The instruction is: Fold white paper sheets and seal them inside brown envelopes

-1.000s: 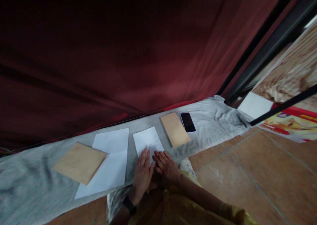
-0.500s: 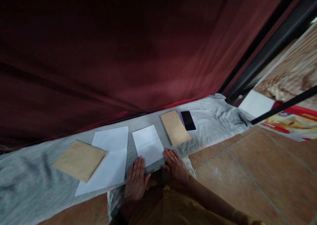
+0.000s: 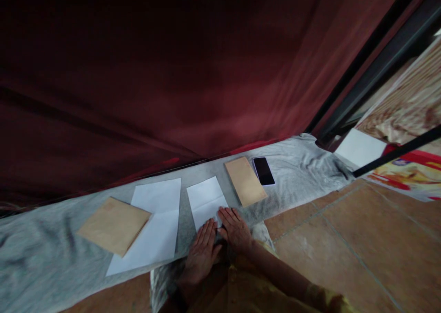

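Note:
My left hand (image 3: 203,248) and my right hand (image 3: 234,228) lie flat side by side, fingers stretched out, on the near edge of a small folded white sheet (image 3: 206,198). The sheet rests on a grey cloth (image 3: 44,253) spread over the floor. Just left of it lies a larger white sheet (image 3: 155,221) with a crease across its middle. A tan envelope (image 3: 245,181) lies just right of the small sheet.
A second tan envelope (image 3: 113,226) overlaps the larger sheet's left side. A black phone (image 3: 263,170) lies beside the right envelope. A dark red curtain (image 3: 172,74) hangs behind the cloth. Brown floor tiles (image 3: 344,239) spread to the right, with a white paper (image 3: 360,148) and a printed banner (image 3: 409,173).
My hands, which half a second ago were apart at the sheet's two near corners, have come together onto its near edge.

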The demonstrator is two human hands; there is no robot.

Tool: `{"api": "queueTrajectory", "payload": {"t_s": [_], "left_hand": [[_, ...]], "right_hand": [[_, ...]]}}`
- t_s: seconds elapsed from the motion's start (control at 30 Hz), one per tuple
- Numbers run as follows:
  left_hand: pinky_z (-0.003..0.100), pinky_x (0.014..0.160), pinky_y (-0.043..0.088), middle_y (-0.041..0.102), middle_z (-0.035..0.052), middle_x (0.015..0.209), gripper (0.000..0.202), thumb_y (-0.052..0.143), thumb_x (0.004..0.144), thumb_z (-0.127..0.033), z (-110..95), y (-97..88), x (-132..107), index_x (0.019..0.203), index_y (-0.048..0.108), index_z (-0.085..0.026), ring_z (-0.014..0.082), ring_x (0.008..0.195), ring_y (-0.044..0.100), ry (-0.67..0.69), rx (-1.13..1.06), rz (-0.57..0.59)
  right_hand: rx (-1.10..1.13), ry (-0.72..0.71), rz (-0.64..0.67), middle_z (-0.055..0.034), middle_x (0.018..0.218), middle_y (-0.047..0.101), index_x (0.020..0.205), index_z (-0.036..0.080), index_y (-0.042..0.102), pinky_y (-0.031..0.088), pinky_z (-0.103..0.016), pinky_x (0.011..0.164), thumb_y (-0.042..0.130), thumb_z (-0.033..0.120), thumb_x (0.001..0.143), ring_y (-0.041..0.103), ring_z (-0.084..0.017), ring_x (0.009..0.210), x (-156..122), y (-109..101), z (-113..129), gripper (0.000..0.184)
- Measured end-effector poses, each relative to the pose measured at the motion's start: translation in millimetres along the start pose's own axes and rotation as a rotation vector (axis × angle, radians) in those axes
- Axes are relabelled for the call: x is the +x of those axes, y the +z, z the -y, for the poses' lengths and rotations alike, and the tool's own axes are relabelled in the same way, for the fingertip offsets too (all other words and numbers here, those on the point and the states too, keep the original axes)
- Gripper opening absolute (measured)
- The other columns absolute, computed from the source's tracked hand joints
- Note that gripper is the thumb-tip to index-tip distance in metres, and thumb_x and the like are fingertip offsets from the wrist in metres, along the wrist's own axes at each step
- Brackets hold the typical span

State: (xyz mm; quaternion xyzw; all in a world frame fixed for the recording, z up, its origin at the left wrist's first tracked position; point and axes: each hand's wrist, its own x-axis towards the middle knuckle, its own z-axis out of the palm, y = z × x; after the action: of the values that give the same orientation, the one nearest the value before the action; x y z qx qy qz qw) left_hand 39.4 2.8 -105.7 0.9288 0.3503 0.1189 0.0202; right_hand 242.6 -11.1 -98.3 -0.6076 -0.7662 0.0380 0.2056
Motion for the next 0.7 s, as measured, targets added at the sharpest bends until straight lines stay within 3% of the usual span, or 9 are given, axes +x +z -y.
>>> {"api": "queueTrajectory", "payload": {"t_s": [0.1, 0.2, 0.3, 0.43, 0.5, 0.6, 0.7], "left_hand": [[0.044, 0.115, 0.04, 0.042, 0.0123, 0.157, 0.065, 0.043, 0.098, -0.034, 5.6, -1.3, -3.5, 0.158, 0.022, -0.018, 0.0248, 0.144, 0.04, 0.001, -0.001, -0.001], [0.044, 0.113, 0.042, 0.041, 0.0129, 0.157, 0.064, 0.039, 0.1, -0.035, 13.8, -6.0, 9.1, 0.158, 0.019, -0.017, 0.0245, 0.145, 0.038, -0.082, -0.013, -0.023], [0.045, 0.115, 0.04, 0.037, 0.0153, 0.159, 0.062, 0.035, 0.101, -0.036, 26.1, -10.7, 44.7, 0.158, 0.021, -0.013, 0.0248, 0.148, 0.033, -0.164, -0.032, -0.057], [0.047, 0.119, 0.035, 0.039, 0.0171, 0.158, 0.061, 0.034, 0.101, -0.04, 46.7, -7.0, 102.7, 0.155, 0.028, -0.011, 0.0255, 0.148, 0.032, -0.151, -0.043, -0.057], [0.049, 0.118, 0.035, 0.043, 0.0178, 0.155, 0.06, 0.034, 0.101, -0.042, 58.3, -1.1, 120.4, 0.153, 0.032, -0.012, 0.0259, 0.147, 0.035, -0.153, -0.038, -0.044], [0.05, 0.118, 0.034, 0.046, 0.019, 0.153, 0.06, 0.033, 0.101, -0.044, 77.0, 6.9, 125.3, 0.15, 0.038, -0.011, 0.0269, 0.146, 0.037, -0.174, -0.042, -0.05], [0.052, 0.117, 0.034, 0.045, 0.0219, 0.153, 0.063, 0.032, 0.1, -0.048, 93.1, 9.3, 114.5, 0.148, 0.041, -0.008, 0.0301, 0.146, 0.036, -0.254, -0.076, -0.124]], "right_hand": [[-0.045, 0.022, -0.02, -0.0109, 0.154, 0.045, 0.151, 0.013, 0.04, 0.029, -0.043, 0.12, 0.047, 0.04, 0.102, 0.042, -0.024, 0.141, -6.9, -1.2, -5.7, 0.056], [-0.085, 0.019, -0.03, -0.0125, 0.155, 0.043, 0.153, 0.011, 0.036, 0.029, -0.042, 0.12, 0.045, 0.037, 0.103, 0.04, -0.024, 0.143, -11.3, -3.7, -6.9, 0.057], [-0.105, 0.016, -0.035, -0.0121, 0.155, 0.043, 0.153, 0.012, 0.036, 0.029, -0.044, 0.12, 0.043, 0.037, 0.104, 0.039, -0.024, 0.143, -12.6, -4.9, -5.4, 0.055], [-0.102, 0.023, -0.025, -0.0117, 0.155, 0.043, 0.153, 0.013, 0.035, 0.03, -0.045, 0.119, 0.046, 0.036, 0.103, 0.04, -0.025, 0.142, -11.8, -4.6, -4.2, 0.057], [-0.095, 0.029, -0.024, -0.0118, 0.155, 0.044, 0.154, 0.014, 0.033, 0.03, -0.045, 0.119, 0.047, 0.036, 0.102, 0.041, -0.025, 0.142, -11.3, -4.0, -4.4, 0.058], [-0.074, 0.037, -0.026, -0.0117, 0.154, 0.044, 0.155, 0.015, 0.032, 0.032, -0.046, 0.118, 0.047, 0.036, 0.102, 0.042, -0.026, 0.141, -10.6, -3.3, -4.5, 0.059], [-0.043, 0.047, -0.022, -0.0111, 0.155, 0.044, 0.154, 0.016, 0.034, 0.033, -0.046, 0.118, 0.046, 0.036, 0.102, 0.043, -0.026, 0.141, -9.9, -3.5, -3.6, 0.057]]}}
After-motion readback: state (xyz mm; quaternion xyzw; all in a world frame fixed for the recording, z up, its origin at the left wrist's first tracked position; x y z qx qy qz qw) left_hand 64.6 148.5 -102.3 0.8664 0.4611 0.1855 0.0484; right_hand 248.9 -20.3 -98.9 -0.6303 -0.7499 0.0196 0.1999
